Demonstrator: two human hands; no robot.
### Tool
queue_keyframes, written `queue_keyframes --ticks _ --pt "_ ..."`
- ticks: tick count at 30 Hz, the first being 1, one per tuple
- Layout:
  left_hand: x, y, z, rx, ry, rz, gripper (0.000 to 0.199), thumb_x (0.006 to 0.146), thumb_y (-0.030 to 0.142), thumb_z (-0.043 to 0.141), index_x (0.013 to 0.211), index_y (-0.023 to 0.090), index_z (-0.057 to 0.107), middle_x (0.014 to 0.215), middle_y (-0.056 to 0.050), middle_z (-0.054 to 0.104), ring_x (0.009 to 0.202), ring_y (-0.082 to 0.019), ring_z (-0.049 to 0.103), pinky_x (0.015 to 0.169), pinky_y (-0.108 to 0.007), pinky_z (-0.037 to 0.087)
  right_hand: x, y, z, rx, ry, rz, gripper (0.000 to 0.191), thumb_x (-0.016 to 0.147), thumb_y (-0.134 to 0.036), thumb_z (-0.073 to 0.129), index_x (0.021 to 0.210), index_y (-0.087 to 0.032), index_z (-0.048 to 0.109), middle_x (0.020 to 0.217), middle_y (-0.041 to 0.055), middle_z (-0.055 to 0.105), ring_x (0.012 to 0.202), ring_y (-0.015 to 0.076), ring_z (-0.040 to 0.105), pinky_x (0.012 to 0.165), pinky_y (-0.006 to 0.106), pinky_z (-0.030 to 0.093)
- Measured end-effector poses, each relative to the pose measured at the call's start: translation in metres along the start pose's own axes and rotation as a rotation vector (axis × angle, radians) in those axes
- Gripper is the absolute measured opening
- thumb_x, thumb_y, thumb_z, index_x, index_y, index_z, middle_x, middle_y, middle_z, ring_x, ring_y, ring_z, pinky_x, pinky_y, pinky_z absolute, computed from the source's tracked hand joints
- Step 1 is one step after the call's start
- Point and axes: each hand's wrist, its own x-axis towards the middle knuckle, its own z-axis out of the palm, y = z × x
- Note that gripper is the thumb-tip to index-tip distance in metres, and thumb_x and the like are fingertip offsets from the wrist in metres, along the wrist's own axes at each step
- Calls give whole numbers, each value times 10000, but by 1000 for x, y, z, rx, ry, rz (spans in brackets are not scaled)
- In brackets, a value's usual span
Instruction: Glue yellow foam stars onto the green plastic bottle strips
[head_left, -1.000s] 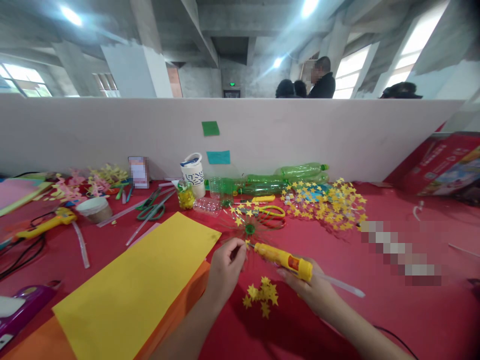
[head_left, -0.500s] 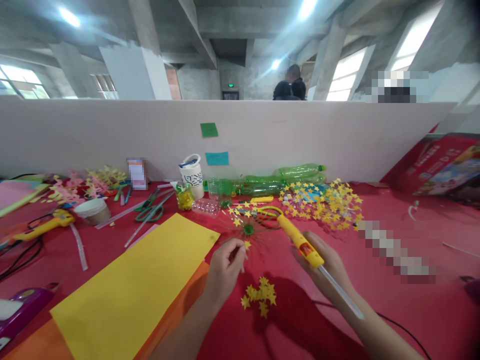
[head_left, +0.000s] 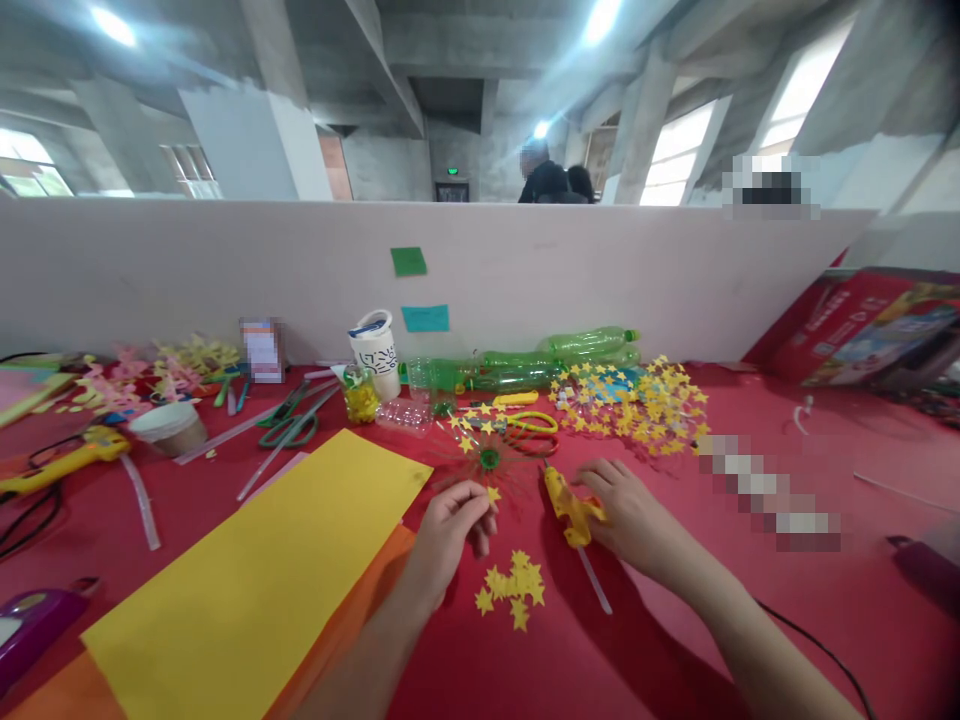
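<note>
The left hand [head_left: 448,535] is above the middle of the red table [head_left: 825,590], its thumb and forefinger pinched on a small yellow star [head_left: 493,495]. Just beyond that star, toward the far edge, sits a green bottle piece [head_left: 490,459] with thin strips splayed out around it, several on its far side tipped with yellow stars; whether the pinched star is joined to a strip cannot be told. The right hand [head_left: 626,505] is half curled beside a yellow glue gun [head_left: 571,510], fingers at its handle; whether they grip it or merely touch it is unclear. The gun's nozzle points toward the far edge, and a clear glue stick [head_left: 595,580] sticks out of its back end toward the near edge. Between the two hands, on the near-edge side, lies a loose pile of yellow stars [head_left: 514,588]. To the left, a yellow sheet [head_left: 262,580] overlaps an orange sheet [head_left: 379,590], both stretching toward the near left corner. Along the far edge, below a pale panel [head_left: 300,270], are a white cup [head_left: 375,362] and green bottles [head_left: 589,345]. A large cluster of yellow stars [head_left: 664,410] lies right of the bottle piece, toward the far right corner.
</note>
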Motion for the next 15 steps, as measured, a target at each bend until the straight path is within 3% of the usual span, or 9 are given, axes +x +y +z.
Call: queue_keyframes --ticks 4,7,15 --pt "-3 0 3 -182 -81 -125 144 770 251 519 674 146 545 551 11 540 433 -69 465 395 -172 347 4 -44 0 299 116 -140 176 840 -135 455 975 -204 545 884 47 607 809 158 564 730 268 441" --pt "-7 2 7 -233 -148 -204 138 750 243 532 654 145 542 527 17 528 397 -61 438 356 -161 314 3 -64 9 430 128 -183 117 850 -159 475 933 -206 543 838 24 628 761 135 584 693 239 448" --pt "-10 -2 10 -319 -173 -298 125 737 199 493 625 151 520 465 29 507 329 -46 376 341 -167 274 2 -66 15 513 148 -120 170 822 -152 474 944 -216 574 832 29 661 744 146 615 690 256 462"
